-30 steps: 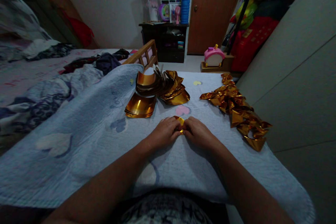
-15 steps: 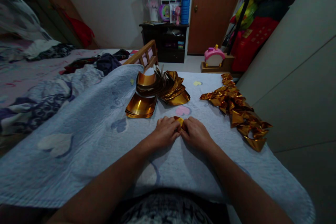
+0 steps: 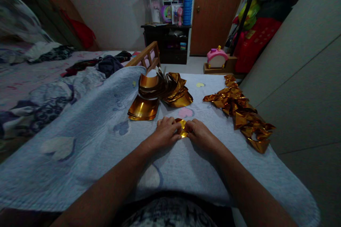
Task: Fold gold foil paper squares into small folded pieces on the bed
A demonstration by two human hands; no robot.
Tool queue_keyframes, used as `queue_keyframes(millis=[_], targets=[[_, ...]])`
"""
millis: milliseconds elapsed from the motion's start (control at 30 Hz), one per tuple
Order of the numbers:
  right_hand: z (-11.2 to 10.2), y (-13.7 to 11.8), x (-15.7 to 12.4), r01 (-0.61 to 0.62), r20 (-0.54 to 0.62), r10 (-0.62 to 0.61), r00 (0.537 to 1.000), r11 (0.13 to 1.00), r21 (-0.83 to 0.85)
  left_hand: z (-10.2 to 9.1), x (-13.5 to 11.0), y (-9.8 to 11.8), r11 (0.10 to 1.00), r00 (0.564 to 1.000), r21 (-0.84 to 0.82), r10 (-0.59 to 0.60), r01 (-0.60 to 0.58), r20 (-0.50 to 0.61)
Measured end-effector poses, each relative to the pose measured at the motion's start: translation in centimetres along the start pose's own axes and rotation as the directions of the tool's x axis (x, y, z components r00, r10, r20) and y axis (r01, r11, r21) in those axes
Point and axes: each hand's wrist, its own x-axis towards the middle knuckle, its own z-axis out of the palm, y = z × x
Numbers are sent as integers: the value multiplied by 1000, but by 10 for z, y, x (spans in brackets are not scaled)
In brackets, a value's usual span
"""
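Observation:
Between my hands, low over the blue cover, is a small piece of gold foil paper [image 3: 183, 129], partly folded. My left hand [image 3: 167, 130] grips its left side, with thumb and fingers closed on it. From the other side my right hand [image 3: 199, 132] pinches the right edge; its fingertips partly hide the foil. Just beyond my hands lies a stack of gold foil sheets [image 3: 144, 108], fanned out and curling. To the right is a pile of folded gold foil pieces [image 3: 234, 104], running toward the cover's right edge.
A pale blue cover [image 3: 106, 170] with heart patterns lies under everything. Behind the sheets rises a wooden rail [image 3: 145, 56]. At left is a bed with crumpled bedding [image 3: 53, 88]. A light cabinet panel [image 3: 306, 78] stands close on the right. A pink toy [image 3: 217, 57] is beyond.
My hands have drawn slightly apart, and more of the gold foil paper shows between them. The stack and the folded pile lie as before.

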Motion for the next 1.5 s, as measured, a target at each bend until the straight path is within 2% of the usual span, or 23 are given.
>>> queue_keyframes(millis=[167, 333, 600, 733, 867, 1000, 1133, 1233, 1300, 1400, 1500], targets=[[-2, -1, -3, 32, 5, -32, 999, 999, -29, 3, 2, -13, 999, 990, -31, -19, 15, -140], [-3, -3, -6, 57, -16, -58, 998, 996, -61, 5, 3, -22, 982, 981, -172, 37, -71, -193], [-4, -3, -6, 60, -19, -61, 998, 996, -68, -6, 2, -18, 910, 977, -395, 50, -130, -208], [-6, -4, -6, 69, -18, -70, 997, 997, -41, -10, 1, -16, 854, 968, -513, -56, -81, -245], [-4, -5, -3, 26, -30, -27, 999, 999, -39, -6, 4, -22, 825, 936, -564, -180, -24, -303], [0, -6, -1, -36, -27, 34, 999, 996, -84, 1, 8, -30, 804, 925, -593, -256, 42, -282], [0, -10, 0, -80, -32, 77, 997, 989, -127, 4, 11, -33, 763, 927, -644, -275, 48, -257], [-1, -12, 0, -97, -38, 93, 995, 985, -140, 5, 11, -31, 760, 944, -650, -236, 32, -229], [-1, -13, 0, -101, -46, 95, 994, 984, -144, 5, 11, -28, 790, 959, -613, -178, 6, -219], [-2, -14, 0, -96, -46, 90, 995, 985, -147, 3, 10, -24, 886, 972, -463, -86, -25, -218], [-1, -14, -1, -77, -39, 72, 997, 985, -151, 3, 10, -22, 945, 972, -322, -26, -52, -233]])
